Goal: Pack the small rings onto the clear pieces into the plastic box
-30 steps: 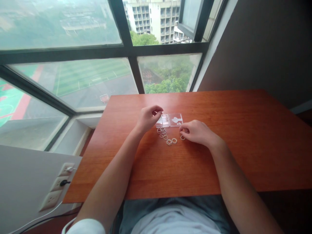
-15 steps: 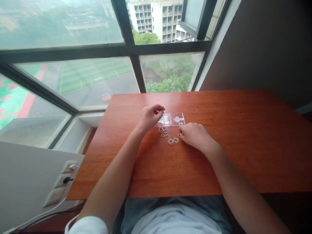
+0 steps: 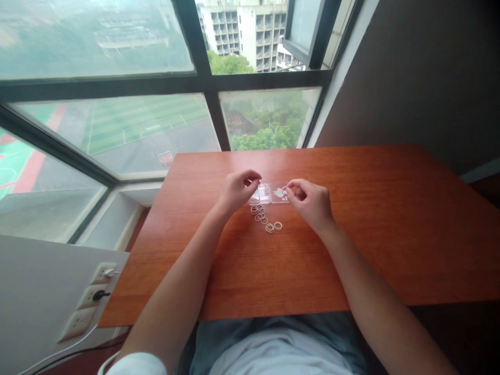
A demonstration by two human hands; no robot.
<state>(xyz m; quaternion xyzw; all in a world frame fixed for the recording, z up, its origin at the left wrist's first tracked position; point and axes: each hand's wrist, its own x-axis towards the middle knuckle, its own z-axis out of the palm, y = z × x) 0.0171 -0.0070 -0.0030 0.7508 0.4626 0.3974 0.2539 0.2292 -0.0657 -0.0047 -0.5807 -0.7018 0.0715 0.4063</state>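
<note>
Between the thumb and fingertips of my right hand (image 3: 311, 202), a thin pale ring (image 3: 284, 189) is pinched above the lid of a clear plastic box. The box (image 3: 264, 194) lies open on the table, its hinged lid (image 3: 278, 199) folded out to the right and marked with a white print. At the box's left end my left hand (image 3: 239, 190) is closed, thumb and fingertips together; whether anything is between them I cannot make out. Several loose pale rings (image 3: 260, 217) lie on the wood in front of the box, with a few more (image 3: 270, 228) nearer to me.
The reddish-brown wooden table (image 3: 371, 234) reaches from my body to the window (image 3: 167, 120). Wall sockets (image 3: 89, 299) with a black plug and cables are beyond its left edge. A grey wall (image 3: 422, 78) rises at the back right.
My right hand has lifted a ring off the table at the right of the group and carried it up and left over the lid. My left hand stays by the box.
</note>
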